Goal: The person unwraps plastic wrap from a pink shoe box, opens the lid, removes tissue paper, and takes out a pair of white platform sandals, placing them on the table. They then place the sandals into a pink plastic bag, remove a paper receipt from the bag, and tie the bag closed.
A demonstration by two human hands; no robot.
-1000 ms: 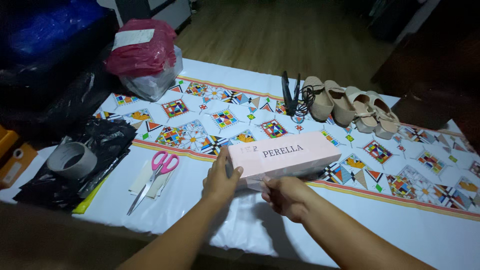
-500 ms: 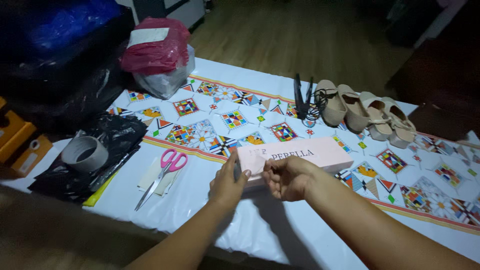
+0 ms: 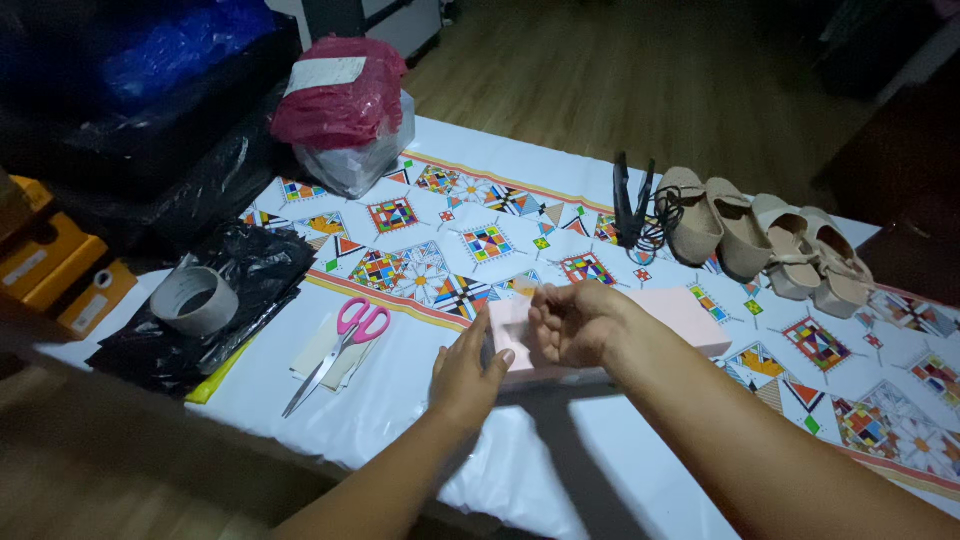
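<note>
A long pink box lies flat on the patterned tablecloth near the table's front. My left hand presses against the box's left end with the thumb on its top corner. My right hand is curled over the top of the box's left part, fingers bent inward; whether it pinches anything is hidden.
Pink-handled scissors lie on pale cards left of the box. A tape roll sits on black plastic at the left. A red-and-clear bag stands at the back left. A black hair straightener and beige shoes lie at the back right.
The box went from lifted and tilted to lying flat on the table. My right hand moved from under its front edge up onto its top.
</note>
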